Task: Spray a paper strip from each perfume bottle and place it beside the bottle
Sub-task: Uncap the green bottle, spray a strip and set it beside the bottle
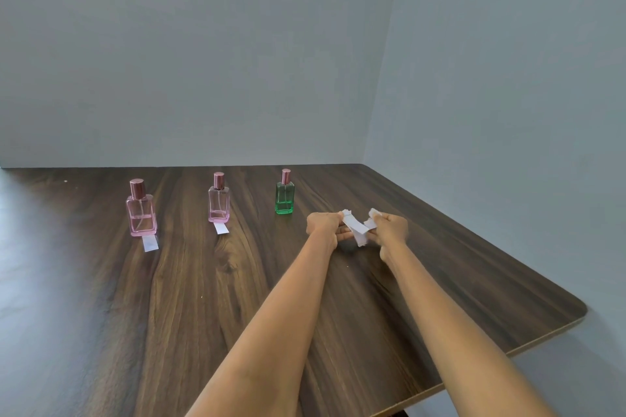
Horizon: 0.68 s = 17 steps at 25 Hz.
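Note:
Three capped perfume bottles stand in a row on the wooden table (237,281): a pink bottle (141,211) at the left, a paler pink bottle (218,201) in the middle, a green bottle (284,196) at the right. A white paper strip (150,243) lies in front of the left bottle, another strip (221,229) in front of the middle one. To the right of the green bottle, my left hand (324,223) and my right hand (389,226) both pinch white paper strips (357,230) just above the table. No strip lies by the green bottle.
Grey-blue walls close the table's far side and right side. The table's right edge runs diagonally to a rounded front corner (581,306).

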Each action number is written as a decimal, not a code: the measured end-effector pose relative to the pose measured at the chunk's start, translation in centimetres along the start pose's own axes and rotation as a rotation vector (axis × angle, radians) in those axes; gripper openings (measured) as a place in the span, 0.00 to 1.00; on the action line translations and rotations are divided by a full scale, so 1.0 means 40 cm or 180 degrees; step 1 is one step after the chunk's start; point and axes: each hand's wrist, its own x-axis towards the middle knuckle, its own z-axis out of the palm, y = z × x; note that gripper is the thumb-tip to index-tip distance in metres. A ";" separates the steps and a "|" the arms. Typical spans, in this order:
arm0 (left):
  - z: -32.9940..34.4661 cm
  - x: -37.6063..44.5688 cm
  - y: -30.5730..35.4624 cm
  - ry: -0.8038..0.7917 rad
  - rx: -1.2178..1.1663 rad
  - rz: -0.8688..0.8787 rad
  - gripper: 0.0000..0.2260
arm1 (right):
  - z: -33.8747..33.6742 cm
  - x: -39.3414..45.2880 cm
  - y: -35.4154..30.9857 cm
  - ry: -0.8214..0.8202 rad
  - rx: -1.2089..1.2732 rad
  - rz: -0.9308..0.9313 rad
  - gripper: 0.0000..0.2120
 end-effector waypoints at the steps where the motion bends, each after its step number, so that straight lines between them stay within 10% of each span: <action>1: -0.002 0.004 0.000 -0.0001 0.0186 0.0029 0.10 | -0.012 0.005 -0.004 0.0059 -0.0073 -0.0087 0.06; 9: -0.007 0.005 0.003 0.0117 0.1683 0.0560 0.16 | 0.011 -0.037 -0.032 -0.0345 -0.0973 -0.1226 0.14; 17: -0.101 0.000 0.056 -0.0112 0.1109 0.0598 0.15 | 0.120 -0.096 -0.040 -0.0507 -0.1430 -0.1819 0.16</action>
